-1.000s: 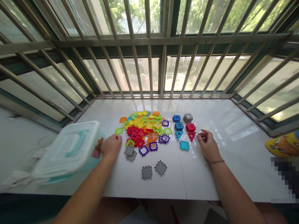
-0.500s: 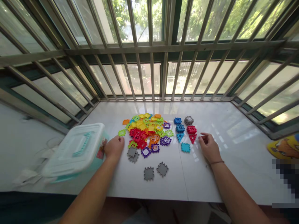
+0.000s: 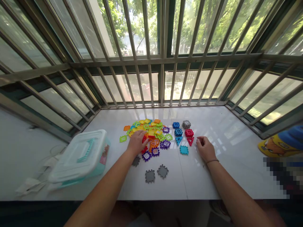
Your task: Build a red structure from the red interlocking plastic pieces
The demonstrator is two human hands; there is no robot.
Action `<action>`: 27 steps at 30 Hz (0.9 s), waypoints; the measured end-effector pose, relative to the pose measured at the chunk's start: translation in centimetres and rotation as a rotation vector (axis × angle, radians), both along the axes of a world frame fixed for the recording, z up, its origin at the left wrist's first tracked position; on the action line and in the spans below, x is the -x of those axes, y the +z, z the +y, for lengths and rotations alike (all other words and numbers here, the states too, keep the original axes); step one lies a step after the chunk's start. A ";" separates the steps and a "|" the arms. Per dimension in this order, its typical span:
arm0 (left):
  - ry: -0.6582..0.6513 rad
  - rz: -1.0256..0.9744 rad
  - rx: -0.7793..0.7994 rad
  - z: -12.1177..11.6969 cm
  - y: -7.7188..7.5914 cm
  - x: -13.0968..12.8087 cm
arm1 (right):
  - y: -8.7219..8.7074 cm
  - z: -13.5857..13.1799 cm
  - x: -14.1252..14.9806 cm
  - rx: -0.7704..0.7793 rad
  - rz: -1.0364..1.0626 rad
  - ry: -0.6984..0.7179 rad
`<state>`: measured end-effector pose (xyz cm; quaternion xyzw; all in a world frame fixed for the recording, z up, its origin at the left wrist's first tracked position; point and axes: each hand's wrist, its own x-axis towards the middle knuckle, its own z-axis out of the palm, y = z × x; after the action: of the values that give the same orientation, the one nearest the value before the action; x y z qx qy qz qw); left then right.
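My left hand (image 3: 138, 142) reaches over the mixed pile of interlocking plastic tiles. Its thumb and fingers are apart and touch the red tiles (image 3: 144, 149), which it partly covers. Yellow tiles (image 3: 134, 130) lie behind it, an orange window tile (image 3: 155, 143) and purple tiles (image 3: 155, 151) to its right. My right hand (image 3: 206, 148) rests on the table with its fingers curled in and nothing seen in them. Left of it are red triangle tiles (image 3: 190, 141), a red stack (image 3: 189, 132), blue stacks (image 3: 178, 132), blue triangles (image 3: 179, 140) and a grey stack (image 3: 186, 124).
Two grey square tiles (image 3: 150, 176) lie near the front edge. A light-blue tile (image 3: 184, 149) sits below the sorted stacks. On the left stands a lidded plastic box (image 3: 78, 157). A yellow and blue object (image 3: 281, 142) is at the right. Barred windows (image 3: 162, 60) close off the back.
My left hand has moved right, from beside the box onto the red tiles, and its fingers have opened. My right hand stays by the red triangles. The camera view has shifted slightly.
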<state>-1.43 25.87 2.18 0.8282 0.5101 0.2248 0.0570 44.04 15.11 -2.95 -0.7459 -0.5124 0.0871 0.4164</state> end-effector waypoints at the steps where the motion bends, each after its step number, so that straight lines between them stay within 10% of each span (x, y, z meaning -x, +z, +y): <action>1: -0.040 0.005 0.048 0.6 0.0 -0.9 | 0.0 0.0 0.0 0.005 -0.008 -0.003; 7: 0.059 -0.105 0.157 2.7 0.4 -2.3 | -0.1 0.1 0.1 0.036 -0.032 -0.020; 17: 0.088 -0.911 0.525 1.3 1.7 -1.8 | -0.8 0.3 -0.3 0.045 -0.062 -0.020; 27: 0.187 -0.088 0.317 0.3 0.6 4.8 | -0.7 0.3 -0.3 0.042 -0.070 -0.014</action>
<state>-6.21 26.17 2.75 0.7472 0.6110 0.1818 0.1879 44.36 15.44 -3.66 -0.7608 -0.5195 0.0689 0.3829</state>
